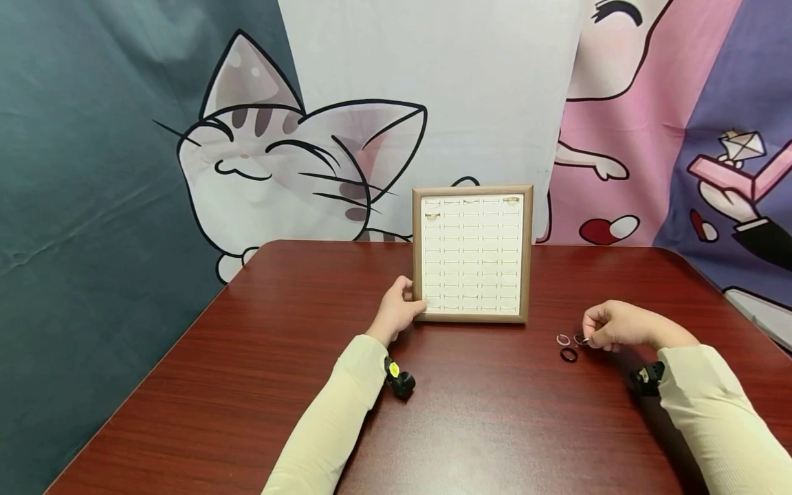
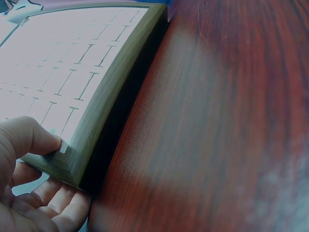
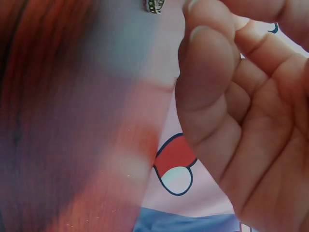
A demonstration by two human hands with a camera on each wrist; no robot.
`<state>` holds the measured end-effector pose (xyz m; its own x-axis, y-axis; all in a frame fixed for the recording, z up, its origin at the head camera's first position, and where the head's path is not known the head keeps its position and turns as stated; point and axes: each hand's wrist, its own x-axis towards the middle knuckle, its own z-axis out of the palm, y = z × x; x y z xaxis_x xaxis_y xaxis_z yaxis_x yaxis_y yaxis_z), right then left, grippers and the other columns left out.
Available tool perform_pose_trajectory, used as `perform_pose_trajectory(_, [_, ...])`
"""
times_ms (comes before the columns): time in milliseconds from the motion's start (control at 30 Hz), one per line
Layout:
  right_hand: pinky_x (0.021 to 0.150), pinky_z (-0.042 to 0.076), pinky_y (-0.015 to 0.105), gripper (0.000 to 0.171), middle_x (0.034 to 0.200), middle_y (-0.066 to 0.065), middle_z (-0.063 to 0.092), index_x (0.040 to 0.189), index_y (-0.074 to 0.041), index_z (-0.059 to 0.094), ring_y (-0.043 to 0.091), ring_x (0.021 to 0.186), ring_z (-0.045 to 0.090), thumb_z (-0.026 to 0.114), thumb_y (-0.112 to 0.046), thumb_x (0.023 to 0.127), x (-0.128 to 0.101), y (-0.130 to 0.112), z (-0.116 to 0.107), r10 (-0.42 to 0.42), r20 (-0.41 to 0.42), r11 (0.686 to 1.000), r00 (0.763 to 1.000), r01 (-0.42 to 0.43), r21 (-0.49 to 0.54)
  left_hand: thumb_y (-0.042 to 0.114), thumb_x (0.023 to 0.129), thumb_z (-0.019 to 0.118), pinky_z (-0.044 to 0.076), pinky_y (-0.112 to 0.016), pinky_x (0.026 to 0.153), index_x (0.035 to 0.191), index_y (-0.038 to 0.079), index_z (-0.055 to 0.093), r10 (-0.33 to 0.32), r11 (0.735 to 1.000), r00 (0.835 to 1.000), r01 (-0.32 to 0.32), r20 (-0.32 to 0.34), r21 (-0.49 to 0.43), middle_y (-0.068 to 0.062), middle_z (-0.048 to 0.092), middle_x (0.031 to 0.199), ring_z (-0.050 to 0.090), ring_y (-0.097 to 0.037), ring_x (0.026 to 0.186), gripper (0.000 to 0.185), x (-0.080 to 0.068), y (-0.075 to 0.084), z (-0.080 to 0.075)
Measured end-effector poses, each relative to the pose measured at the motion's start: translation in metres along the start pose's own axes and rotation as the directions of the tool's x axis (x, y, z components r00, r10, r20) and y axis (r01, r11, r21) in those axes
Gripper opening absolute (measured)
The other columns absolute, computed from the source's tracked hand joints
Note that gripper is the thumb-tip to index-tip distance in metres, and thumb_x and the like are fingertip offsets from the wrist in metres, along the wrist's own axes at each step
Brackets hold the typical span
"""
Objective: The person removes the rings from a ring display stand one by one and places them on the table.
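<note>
A wood-framed ring display board (image 1: pixel 473 254) with a cream slotted face stands upright on the table. Its lower left corner is gripped by my left hand (image 1: pixel 396 311), thumb on the front and fingers beneath and behind. Gold rings sit in its slots: one ring (image 1: pixel 511 200) at top right, another ring (image 1: pixel 432 216) at the left of the second row. To the board's right, my right hand (image 1: pixel 625 325) pinches a small ring (image 1: pixel 586 341) at the tabletop; the fingertips are partly cut off in the right wrist view. Close by lie a silver-looking ring (image 1: pixel 563 339) and a black ring (image 1: pixel 568 355).
The dark red wooden table (image 1: pixel 247 385) extends around the board. Behind its far edge hangs a cartoon-printed cloth (image 1: pixel 346 137). A small wrist camera (image 1: pixel 399 379) is strapped to the left wrist, and another camera (image 1: pixel 647 378) to the right.
</note>
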<state>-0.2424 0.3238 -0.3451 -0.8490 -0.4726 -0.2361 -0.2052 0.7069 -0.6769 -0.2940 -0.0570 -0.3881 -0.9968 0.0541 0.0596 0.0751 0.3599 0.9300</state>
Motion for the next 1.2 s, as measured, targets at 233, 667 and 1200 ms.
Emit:
perform_pose_trajectory(233, [0.049, 0.043, 0.024, 0.006, 0.063, -0.001, 0.050, 0.072, 0.002, 0.055, 0.010, 0.052, 0.048, 0.060, 0.002, 0.069, 0.000, 0.003, 0.003, 0.006, 0.016, 1.000, 1.000, -0.006, 0.008, 0.002, 0.076, 0.067, 0.044, -0.025, 0.062, 0.103, 0.007, 0.050, -0.009, 1.000, 1.000, 0.009, 0.004, -0.007, -0.014, 0.061, 0.100, 0.056, -0.021, 0.083, 0.033, 0.000, 0.001, 0.000])
perform_pose_trajectory(667, [0.044, 0.036, 0.022, 0.010, 0.058, -0.007, 0.046, 0.067, -0.004, 0.055, 0.006, 0.047, 0.042, 0.063, 0.001, 0.063, 0.002, 0.012, 0.008, -0.023, 0.052, 1.000, 0.998, 0.022, 0.013, 0.003, 0.077, 0.067, 0.044, -0.025, 0.061, 0.103, 0.007, 0.050, -0.003, 1.000, 1.000, 0.004, 0.012, -0.021, -0.014, 0.062, 0.100, 0.057, -0.021, 0.083, 0.032, 0.001, 0.000, 0.000])
perform_pose_trajectory(1200, [0.046, 0.042, 0.024, 0.010, 0.058, -0.003, 0.051, 0.069, 0.002, 0.060, 0.008, 0.051, 0.047, 0.068, 0.001, 0.063, -0.002, 0.005, 0.013, 0.073, 0.057, 0.997, 0.996, -0.072, -0.019, 0.002, 0.076, 0.066, 0.045, -0.025, 0.062, 0.104, 0.007, 0.049, -0.004, 1.000, 1.000, 0.005, 0.015, -0.023, -0.015, 0.061, 0.101, 0.057, -0.021, 0.084, 0.033, 0.000, 0.001, -0.001])
